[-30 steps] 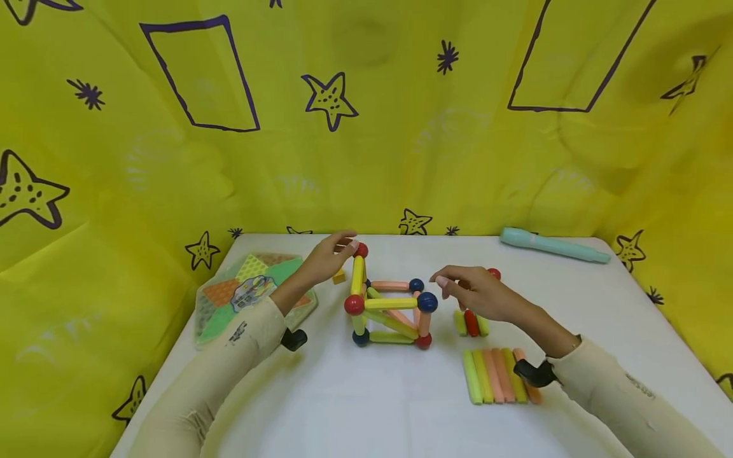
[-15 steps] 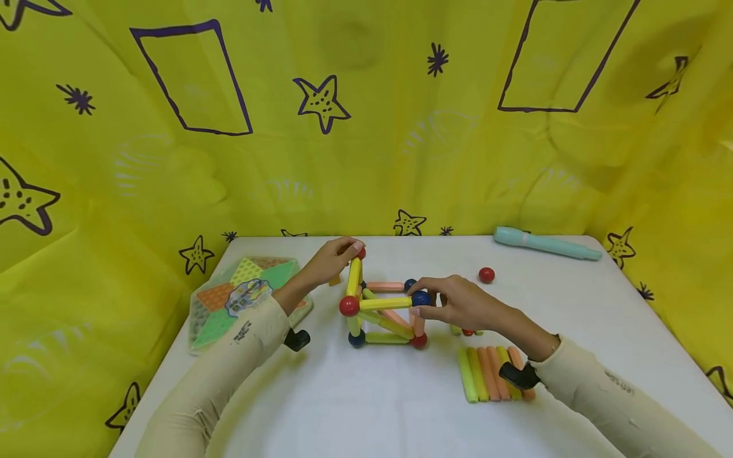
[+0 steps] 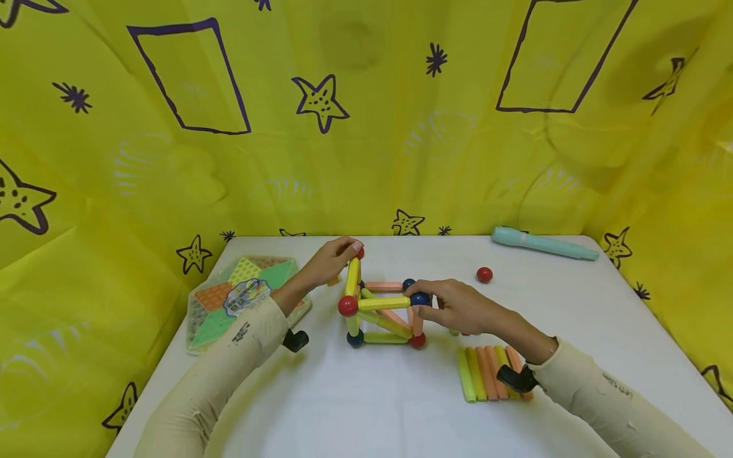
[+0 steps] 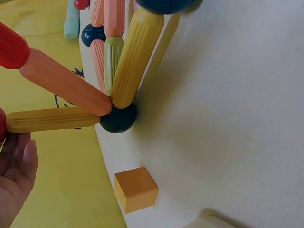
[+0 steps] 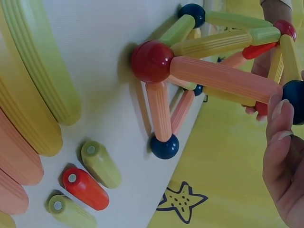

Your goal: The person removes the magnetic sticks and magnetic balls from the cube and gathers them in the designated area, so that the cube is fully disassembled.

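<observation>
A frame of ridged magnetic sticks and balls stands on the white table, with a yellow stick (image 3: pixel 383 304) along its upper front edge. My left hand (image 3: pixel 331 262) holds the red ball (image 3: pixel 360 252) at its upper back corner, thumb against the ball. In the left wrist view, the left fingers (image 4: pixel 21 156) sit at the end of a yellow stick. At the upper front right corner, my right hand (image 3: pixel 458 305) pinches a blue ball (image 3: pixel 420 299) between thumb and fingers. The right wrist view has that blue ball (image 5: pixel 295 100) topping a long pink stick (image 5: pixel 225 78).
A row of long sticks (image 3: pixel 481 375) lies right of the frame; several short sticks (image 5: pixel 85 187) are beside it. Farther back are a loose red ball (image 3: pixel 484 275) and a teal tube-shaped object (image 3: pixel 544 243). An orange cube (image 4: pixel 136 189) and a patterned box (image 3: pixel 209 299) lie left.
My right hand has moved left from beside the frame and taken hold of the blue ball. The left hand stays at the red ball, its thumb now closed against it.
</observation>
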